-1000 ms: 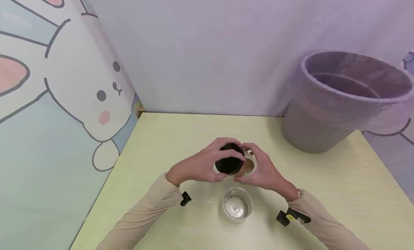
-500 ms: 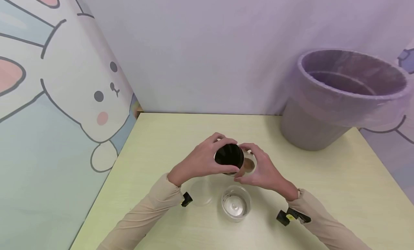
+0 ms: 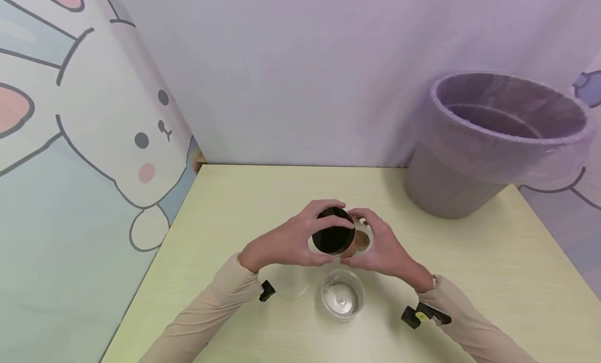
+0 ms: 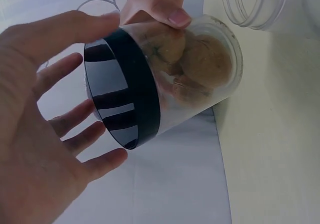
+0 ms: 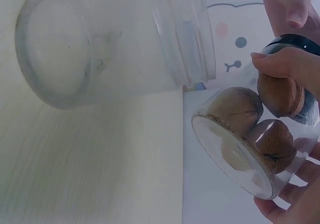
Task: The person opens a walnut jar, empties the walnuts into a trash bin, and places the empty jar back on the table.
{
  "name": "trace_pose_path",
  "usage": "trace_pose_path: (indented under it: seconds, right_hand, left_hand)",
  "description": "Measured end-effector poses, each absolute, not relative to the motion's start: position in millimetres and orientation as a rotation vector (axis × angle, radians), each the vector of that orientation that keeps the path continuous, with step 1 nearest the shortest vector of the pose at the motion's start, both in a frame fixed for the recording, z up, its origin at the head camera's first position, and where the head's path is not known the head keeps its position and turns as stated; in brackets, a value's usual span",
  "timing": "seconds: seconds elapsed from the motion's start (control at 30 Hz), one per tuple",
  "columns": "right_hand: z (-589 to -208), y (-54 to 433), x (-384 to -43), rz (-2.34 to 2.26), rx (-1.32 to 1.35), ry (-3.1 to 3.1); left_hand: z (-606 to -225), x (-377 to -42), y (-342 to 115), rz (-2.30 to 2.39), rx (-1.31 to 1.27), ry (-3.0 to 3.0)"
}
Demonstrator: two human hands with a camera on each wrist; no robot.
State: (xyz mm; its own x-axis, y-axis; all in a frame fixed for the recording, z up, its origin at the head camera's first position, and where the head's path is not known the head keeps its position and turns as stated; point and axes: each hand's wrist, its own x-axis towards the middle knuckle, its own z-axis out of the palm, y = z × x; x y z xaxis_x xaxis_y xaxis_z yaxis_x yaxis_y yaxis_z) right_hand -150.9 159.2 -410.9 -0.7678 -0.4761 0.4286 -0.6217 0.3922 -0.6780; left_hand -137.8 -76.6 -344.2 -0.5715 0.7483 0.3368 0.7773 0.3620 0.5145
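Observation:
A clear jar point(image 4: 190, 69) with several walnuts point(image 5: 235, 112) inside is held tilted above the table between both hands. My right hand point(image 3: 377, 245) grips its clear body, thumb pressed on the side in the right wrist view. The glossy black lid point(image 3: 333, 231) sits on the jar and faces my left hand point(image 3: 300, 237). That hand's thumb and spread fingers curve around the lid's rim, the palm standing off from the lid's top in the left wrist view. Finger reflections show on the shiny lid top.
An open clear container point(image 3: 343, 296) stands on the pale table point(image 3: 244, 196) below the hands. Beside it, to the left, lies a faint clear round piece point(image 3: 292, 282). A large purple bucket point(image 3: 451, 180) stands at the back right. Bunny-print walls point(image 3: 108, 118) border the table.
My left hand turned around the lid and then turned back, its fingers again across the lid. My right hand and the jar stay nearly still. The head view has shifted slightly.

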Motion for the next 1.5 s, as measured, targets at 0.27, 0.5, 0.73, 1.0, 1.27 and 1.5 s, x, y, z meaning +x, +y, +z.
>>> trace_pose_path:
  seconds: [0.27,0.5,0.73,1.0,1.27,1.5]
  right_hand:
    - [-411,159,-150,1.325,0.987,-2.506]
    - [-411,159,-150,1.328,0.991,-2.507]
    - [-413,160,-148,1.313,0.984,-2.513]
    - [-414,159,-148,1.323,0.969,-2.509]
    - [-415,159,-150,1.318,1.006,-2.496]
    - [-413,158,-153,1.305,1.015,-2.502]
  left_hand:
    - [-350,-141,-75,-0.937,-1.54,-2.469]
    - [-351,-140,-75,-0.954,-1.497,-2.497]
    - [-353,-134,-73,-1.021,-1.121,-2.679]
    - [-352,-127,-69,-1.052,-0.849,-2.769]
    - [-347,-128,-79,-1.115,-1.116,-2.683]
    - [-348,-133,-84,-0.944,-1.412,-2.51]
